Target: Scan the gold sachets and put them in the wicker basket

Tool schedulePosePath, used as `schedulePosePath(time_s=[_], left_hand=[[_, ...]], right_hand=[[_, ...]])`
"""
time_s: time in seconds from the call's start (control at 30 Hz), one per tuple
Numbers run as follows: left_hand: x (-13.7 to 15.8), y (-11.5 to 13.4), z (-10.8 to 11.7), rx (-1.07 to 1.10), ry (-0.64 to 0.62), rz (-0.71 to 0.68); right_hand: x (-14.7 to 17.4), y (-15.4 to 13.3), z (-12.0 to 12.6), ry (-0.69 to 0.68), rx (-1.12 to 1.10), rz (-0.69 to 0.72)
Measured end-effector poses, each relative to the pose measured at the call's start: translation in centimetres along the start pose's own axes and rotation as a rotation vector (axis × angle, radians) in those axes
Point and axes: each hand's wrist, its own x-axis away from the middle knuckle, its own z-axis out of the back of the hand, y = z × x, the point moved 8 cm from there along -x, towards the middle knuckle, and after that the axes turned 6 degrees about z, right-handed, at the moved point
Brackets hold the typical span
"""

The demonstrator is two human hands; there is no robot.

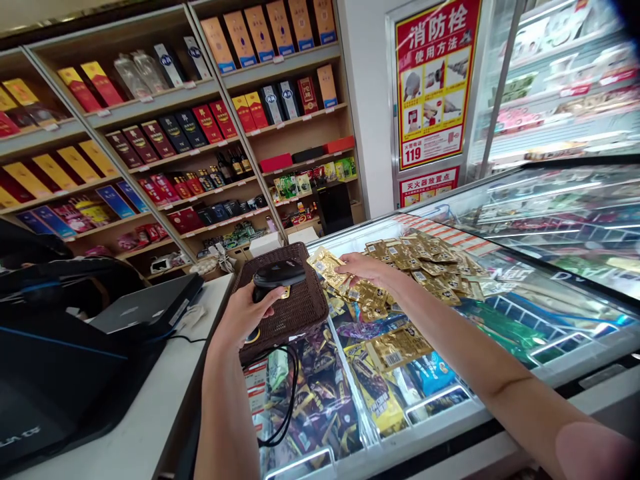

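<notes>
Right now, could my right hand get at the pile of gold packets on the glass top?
Probably yes: the pile lies close beside your right hand, with nothing visibly between, though that hand holds a gold packet.

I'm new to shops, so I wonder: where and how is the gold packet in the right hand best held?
Likely a pinch on its right edge, coming from the right, as the right hand does: the packet looks thin and flat, its left end sticking out toward the scanner.
</notes>
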Motion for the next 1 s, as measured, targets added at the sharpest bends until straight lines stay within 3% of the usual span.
schedulePosePath(time_s=[0.17, 0.3, 0.37, 0.47, 0.53, 0.6, 0.8, 0.87, 1.0], left_hand=[[-0.1, -0.1, 0.1, -0.027, 0.012, 0.009], [-0.4, -0.5, 0.0, -0.014, 0.003, 0.011], [-0.5, -0.8, 0.1, -0.002, 0.002, 0.018], [-0.6, -1.1, 0.4, 0.006, 0.008, 0.026], [-0.7, -1.1, 0.5, 0.001, 0.014, 0.032], [-0.8, -1.3, 0.6, 0.003, 0.016, 0.045], [-1.1, -1.8, 0.7, 0.007, 0.021, 0.046], [-1.1, -1.9, 0.9, -0.006, 0.024, 0.038], [-1.4, -2.8, 1.7, -0.015, 0.061, 0.082]], right_hand=[[-0.4, 0.0, 1.0, 0.018, -0.026, 0.021], [-0.5, 0.1, 3.9, 0.176, 0.034, 0.024], [-0.2, 0.0, 5.4, 0.203, 0.169, 0.047], [0.4, 0.7, 5.6, -0.003, 0.473, 0.023], [1.1, 1.9, 4.8, -0.21, 0.611, -0.047], [1.7, 2.9, 4.4, -0.317, 0.696, -0.135], [1.9, 3.1, 4.2, -0.294, 1.051, -0.308], [2.2, 2.5, 3.9, -0.311, 1.119, -0.293], [3.1, -0.4, 3.1, -0.198, 1.206, -0.153]])
